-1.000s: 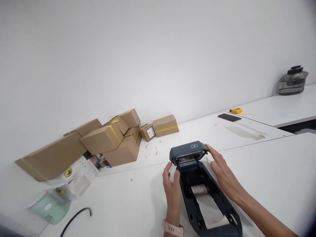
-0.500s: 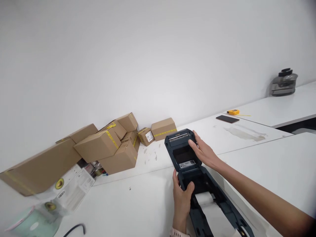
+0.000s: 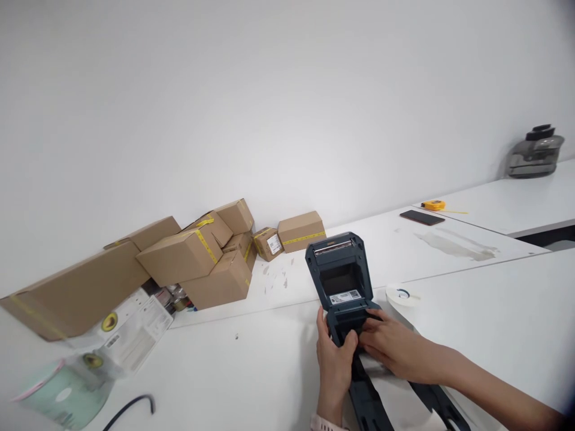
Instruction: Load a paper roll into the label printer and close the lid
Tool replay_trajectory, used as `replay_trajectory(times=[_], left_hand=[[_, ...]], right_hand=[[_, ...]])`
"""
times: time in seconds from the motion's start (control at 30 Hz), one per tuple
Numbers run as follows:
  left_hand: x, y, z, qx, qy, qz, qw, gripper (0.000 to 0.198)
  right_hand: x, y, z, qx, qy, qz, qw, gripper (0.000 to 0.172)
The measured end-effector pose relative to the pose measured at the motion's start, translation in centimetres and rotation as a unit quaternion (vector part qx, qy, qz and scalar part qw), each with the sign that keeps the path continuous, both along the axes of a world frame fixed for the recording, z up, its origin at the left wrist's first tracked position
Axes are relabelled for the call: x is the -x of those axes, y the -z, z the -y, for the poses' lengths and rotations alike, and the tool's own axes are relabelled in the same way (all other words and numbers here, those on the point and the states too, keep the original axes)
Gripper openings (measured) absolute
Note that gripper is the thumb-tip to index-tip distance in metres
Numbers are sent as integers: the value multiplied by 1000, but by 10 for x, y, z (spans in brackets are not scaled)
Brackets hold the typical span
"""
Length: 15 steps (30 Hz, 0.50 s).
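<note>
A dark blue label printer (image 3: 318,275) stands at the lower right with its lid tipped up, showing a metal bar and a white sticker inside. My left hand (image 3: 335,362) grips the near left side of its body, thumb hooked over the edge. Inside the opening, the fingers of my right hand (image 3: 398,347) are bent together; their tips and whatever they hold are hidden. A wide white paper strip (image 3: 398,398) runs out below my right hand, over the printer's lower frame. Behind my right wrist lies a white paper roll (image 3: 402,296).
Cardboard boxes (image 3: 179,260) are piled against the wall. On the left lie printed plastic packages (image 3: 135,341), a mint-green pouch (image 3: 67,395) and a black cable (image 3: 130,407). Farther right are a phone (image 3: 422,217), a yellow tape measure (image 3: 433,205) and a dark transparent jug (image 3: 534,155).
My right hand has left the raised lid and moved down into the printer's opening. My left hand keeps its hold. The white roll has come into sight behind the right wrist.
</note>
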<state>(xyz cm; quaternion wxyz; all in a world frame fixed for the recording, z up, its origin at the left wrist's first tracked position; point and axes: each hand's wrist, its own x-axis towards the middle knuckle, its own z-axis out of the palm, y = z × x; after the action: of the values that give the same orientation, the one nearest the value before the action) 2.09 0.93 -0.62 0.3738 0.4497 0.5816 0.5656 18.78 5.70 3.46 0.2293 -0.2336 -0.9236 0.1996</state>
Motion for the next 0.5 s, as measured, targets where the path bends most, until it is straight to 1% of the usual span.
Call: replay_trajectory(times=[0.13,0.23,0.33,0.5], left_hand=[[2,2,0,16,8,-28,999,86],[3,5,0,20,13,-48,999,85],[4,6,0,27,15,-63,998,83],[5,4,2,17,16,-82,996,77]], right_hand=[[5,16,-2,-46,-22,81,995,26],[3,17,-2,-50,-35,125,990,27],[0,9,-1,-13,-45,131,990,28],[-3,-15,0,80,-60,125,987,33]])
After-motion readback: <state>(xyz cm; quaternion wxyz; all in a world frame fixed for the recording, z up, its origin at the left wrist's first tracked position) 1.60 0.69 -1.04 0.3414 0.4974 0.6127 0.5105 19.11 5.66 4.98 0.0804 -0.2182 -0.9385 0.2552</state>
